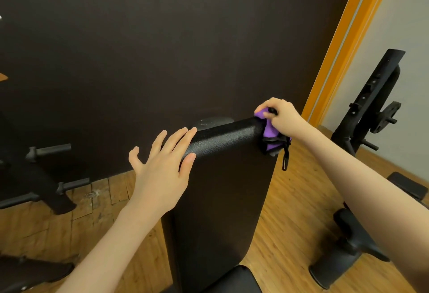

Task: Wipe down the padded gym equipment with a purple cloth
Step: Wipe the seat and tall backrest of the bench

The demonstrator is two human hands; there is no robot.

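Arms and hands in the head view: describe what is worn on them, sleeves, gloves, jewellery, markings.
Both the left hand and the right hand are bare: no gloves, rings, watch or wristbands show. Both forearms are uncovered as far as the frame's edge, with no sleeve in sight. No markings or tattoos are visible.

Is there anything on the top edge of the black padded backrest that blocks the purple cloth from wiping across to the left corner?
Only the person's own left hand, which rests open on the left corner of the black padded backrest. The right hand holds the purple cloth at the right corner; the edge between them is bare.
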